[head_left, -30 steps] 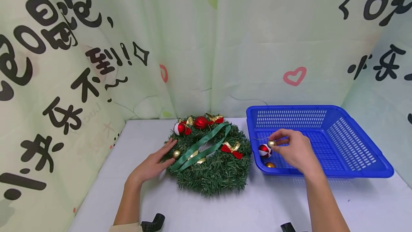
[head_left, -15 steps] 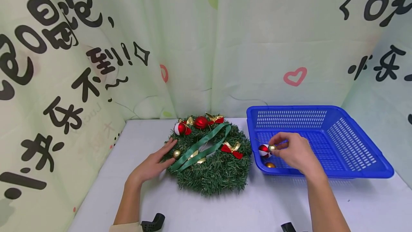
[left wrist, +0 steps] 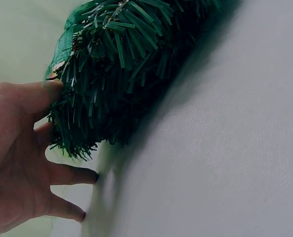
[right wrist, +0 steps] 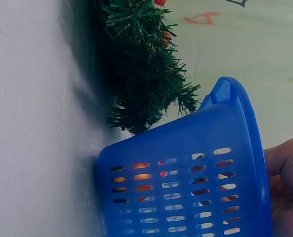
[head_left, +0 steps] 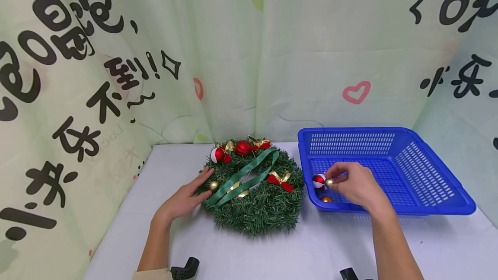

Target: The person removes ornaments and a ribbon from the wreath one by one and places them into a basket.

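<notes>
My left hand (head_left: 189, 195) rests against the left side of a green wreath (head_left: 258, 221), its fingers extended and spread; the left wrist view shows the thumb at the bristles. A small gold ball ornament (head_left: 213, 186) sits on the wreath beside those fingers. Over the blue basket (head_left: 432, 208), my right hand (head_left: 355, 185) pinches another small gold ball ornament (head_left: 329, 182) between thumb and fingertips. Close behind it lies a red-and-white ball ornament (head_left: 318, 181), partly covered by the held one. An orange-gold ball (head_left: 326, 199) lies near the basket's front left corner.
The wreath carries a green ribbon (head_left: 241, 174), a red ball (head_left: 243, 147), a red-and-white ball (head_left: 218, 155) and red-gold bows (head_left: 280, 180). It lies close to the basket's left wall. A printed curtain (head_left: 295, 55) hangs behind the white table (head_left: 229, 258).
My right hand has lowered slightly into the basket with the gold ball, which now overlaps the red-and-white ball. The left hand and wreath have stayed in place.
</notes>
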Tool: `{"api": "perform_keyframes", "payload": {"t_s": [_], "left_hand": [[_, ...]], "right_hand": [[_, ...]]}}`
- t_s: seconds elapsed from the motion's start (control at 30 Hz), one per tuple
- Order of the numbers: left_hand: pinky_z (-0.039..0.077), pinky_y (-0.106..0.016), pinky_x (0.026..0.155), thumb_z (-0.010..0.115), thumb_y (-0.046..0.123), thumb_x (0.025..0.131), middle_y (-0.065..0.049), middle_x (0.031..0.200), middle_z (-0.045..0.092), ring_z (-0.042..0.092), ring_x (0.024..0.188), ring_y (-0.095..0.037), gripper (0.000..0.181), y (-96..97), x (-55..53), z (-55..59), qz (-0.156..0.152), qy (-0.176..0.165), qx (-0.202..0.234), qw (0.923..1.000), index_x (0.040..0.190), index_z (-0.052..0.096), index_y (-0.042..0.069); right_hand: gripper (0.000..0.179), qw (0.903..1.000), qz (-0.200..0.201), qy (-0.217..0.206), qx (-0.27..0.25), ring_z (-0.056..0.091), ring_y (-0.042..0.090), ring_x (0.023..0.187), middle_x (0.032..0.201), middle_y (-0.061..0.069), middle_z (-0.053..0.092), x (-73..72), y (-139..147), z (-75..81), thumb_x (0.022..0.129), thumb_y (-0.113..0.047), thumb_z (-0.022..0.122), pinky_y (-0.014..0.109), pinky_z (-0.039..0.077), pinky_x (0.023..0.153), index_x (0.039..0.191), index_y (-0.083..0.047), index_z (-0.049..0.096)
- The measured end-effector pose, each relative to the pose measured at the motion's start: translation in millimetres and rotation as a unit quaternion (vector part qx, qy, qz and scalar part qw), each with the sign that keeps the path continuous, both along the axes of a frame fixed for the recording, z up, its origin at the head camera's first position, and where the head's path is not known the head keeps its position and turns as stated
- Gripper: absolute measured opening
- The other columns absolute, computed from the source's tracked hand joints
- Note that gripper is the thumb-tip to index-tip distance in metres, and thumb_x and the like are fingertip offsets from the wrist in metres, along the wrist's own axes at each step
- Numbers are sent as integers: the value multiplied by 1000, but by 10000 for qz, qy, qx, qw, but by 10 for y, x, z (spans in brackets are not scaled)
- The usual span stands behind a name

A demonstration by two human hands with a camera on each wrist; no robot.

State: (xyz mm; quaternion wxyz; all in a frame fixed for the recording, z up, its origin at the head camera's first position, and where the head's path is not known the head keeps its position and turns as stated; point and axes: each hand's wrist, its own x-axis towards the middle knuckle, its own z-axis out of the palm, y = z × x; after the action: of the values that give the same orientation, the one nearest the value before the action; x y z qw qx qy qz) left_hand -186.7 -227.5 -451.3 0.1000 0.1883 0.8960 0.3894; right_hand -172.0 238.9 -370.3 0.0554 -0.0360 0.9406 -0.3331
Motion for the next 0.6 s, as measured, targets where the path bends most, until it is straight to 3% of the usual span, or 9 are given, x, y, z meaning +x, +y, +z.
{"api": "perform_keyframes", "payload": {"t_s": [0.6], "left_hand": [[21, -64, 125, 56, 35, 109, -5, 176, 12, 14, 161, -37, 69, 2, -3, 4, -27, -71, 48, 10000, 168, 24, 21]], "right_hand": [[12, 9994, 200, -222, 181, 70, 24, 90, 104, 11, 73, -10, 0, -49, 86, -3, 74, 34, 50, 69, 95, -10, 74]]}}
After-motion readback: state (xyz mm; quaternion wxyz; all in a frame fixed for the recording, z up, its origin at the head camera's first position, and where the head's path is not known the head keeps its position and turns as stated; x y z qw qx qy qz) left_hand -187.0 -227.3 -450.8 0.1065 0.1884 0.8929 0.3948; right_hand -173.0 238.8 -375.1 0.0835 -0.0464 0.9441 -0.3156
